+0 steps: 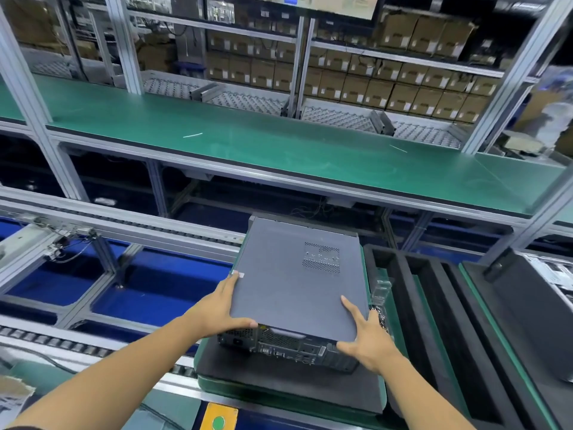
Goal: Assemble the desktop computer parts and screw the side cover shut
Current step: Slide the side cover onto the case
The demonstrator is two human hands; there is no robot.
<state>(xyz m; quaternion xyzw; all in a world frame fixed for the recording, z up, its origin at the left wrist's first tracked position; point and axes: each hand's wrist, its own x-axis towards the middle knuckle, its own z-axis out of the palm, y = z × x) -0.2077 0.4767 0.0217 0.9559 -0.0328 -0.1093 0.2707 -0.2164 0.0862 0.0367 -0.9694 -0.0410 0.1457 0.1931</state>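
Observation:
A desktop computer case (294, 283) lies flat on a black foam pad (279, 380), its grey side cover with a vent grille (322, 257) facing up and its rear port panel (288, 344) towards me. My left hand (223, 308) lies on the near left corner, with straight fingers along the left edge and the thumb on the near edge. My right hand (366, 336) is at the near right corner: a finger rests on the cover, the thumb is at the rear panel, and the other fingers lie along the right side.
The pad sits on a green pallet (217, 387). To the right stand a clear plastic piece (380, 290), a slotted black foam tray (434, 305) and another case (552, 274). A roller conveyor (62, 339) runs at left, and a green bench (248, 135) lies beyond. A yellow button box (219, 417) is near me.

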